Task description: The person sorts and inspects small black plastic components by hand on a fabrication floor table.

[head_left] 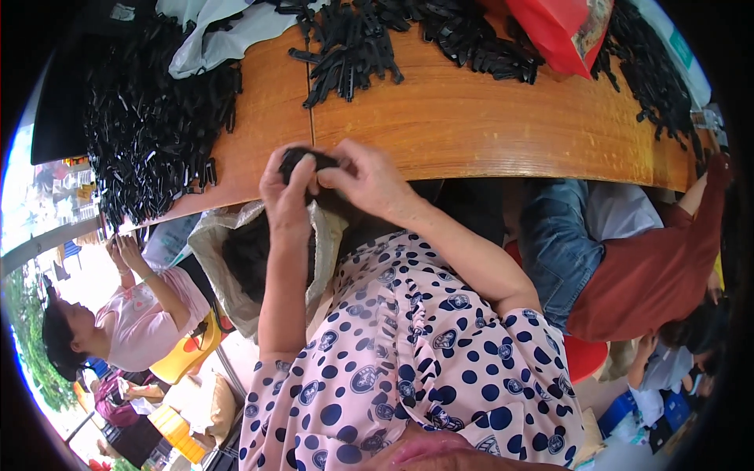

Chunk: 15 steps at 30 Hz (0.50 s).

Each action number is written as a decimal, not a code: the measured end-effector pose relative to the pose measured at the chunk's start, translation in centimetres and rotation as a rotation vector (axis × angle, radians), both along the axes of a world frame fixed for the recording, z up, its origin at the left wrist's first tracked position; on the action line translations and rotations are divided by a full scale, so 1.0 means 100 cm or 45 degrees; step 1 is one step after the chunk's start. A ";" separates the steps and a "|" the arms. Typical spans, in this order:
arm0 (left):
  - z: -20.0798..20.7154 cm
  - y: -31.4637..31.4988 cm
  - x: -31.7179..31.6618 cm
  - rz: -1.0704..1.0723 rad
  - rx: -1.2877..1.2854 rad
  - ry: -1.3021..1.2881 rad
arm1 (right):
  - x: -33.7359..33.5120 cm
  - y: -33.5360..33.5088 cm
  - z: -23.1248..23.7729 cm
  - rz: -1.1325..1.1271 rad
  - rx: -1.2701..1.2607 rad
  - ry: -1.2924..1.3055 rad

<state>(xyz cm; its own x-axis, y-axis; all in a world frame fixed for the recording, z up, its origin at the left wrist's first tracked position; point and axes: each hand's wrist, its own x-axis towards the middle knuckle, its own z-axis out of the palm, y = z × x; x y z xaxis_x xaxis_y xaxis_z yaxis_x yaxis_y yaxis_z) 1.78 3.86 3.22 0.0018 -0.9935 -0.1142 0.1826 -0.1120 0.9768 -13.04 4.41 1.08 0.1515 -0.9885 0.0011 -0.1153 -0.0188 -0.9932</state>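
At the table's near edge, my left hand point(285, 192) is closed round a bunch of small black plastic clip-like pieces point(297, 159). My right hand point(369, 179) meets it from the right, thumb and fingers pinched at the end of a black piece that juts from the bunch. Their exact kind is too small to tell. Just below my hands, an open whitish woven sack point(206, 250) holds a dark mass. Ahead on the wooden table point(455, 129) lies a pile of similar black pieces point(353, 59).
A large heap of black pieces point(149, 118) covers the table's left end. White plastic bags point(228, 39) lie at the back, and a red bag point(561, 31) stands at the back right. One person point(141, 314) sits at left; another in a rust-coloured top point(644, 271) works at right.
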 end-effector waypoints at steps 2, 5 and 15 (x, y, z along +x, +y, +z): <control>0.007 0.012 0.020 -0.007 0.148 -0.136 | 0.001 -0.001 -0.003 0.225 0.026 0.195; 0.025 0.038 0.070 -0.011 0.230 -0.684 | -0.023 -0.007 0.002 0.189 -0.294 0.114; 0.025 -0.005 0.088 -0.181 -0.299 -1.540 | -0.192 -0.093 -0.011 -0.303 -0.951 1.772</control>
